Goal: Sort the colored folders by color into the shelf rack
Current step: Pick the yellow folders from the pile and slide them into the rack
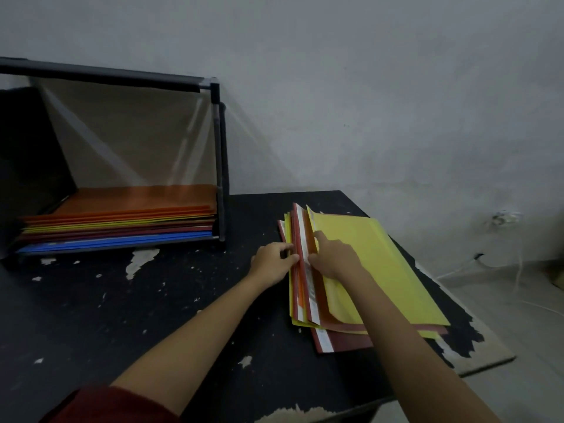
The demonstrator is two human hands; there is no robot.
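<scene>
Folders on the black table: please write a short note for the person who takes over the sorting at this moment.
Left hand pinches the spine edges of the loose pile on the black table.
Right hand grips the raised edge of the top yellow folder.
Done: the rack already holds a stack, orange on top, then yellow, dark red, blue at the bottom.
Left to do: the pile, yellow, dark red and some orange, is not yet sorted into the rack.

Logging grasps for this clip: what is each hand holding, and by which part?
The left hand pinches the folder pile at its spine edges; the right hand grips the yellow folder at its lifted spine edge.
</scene>
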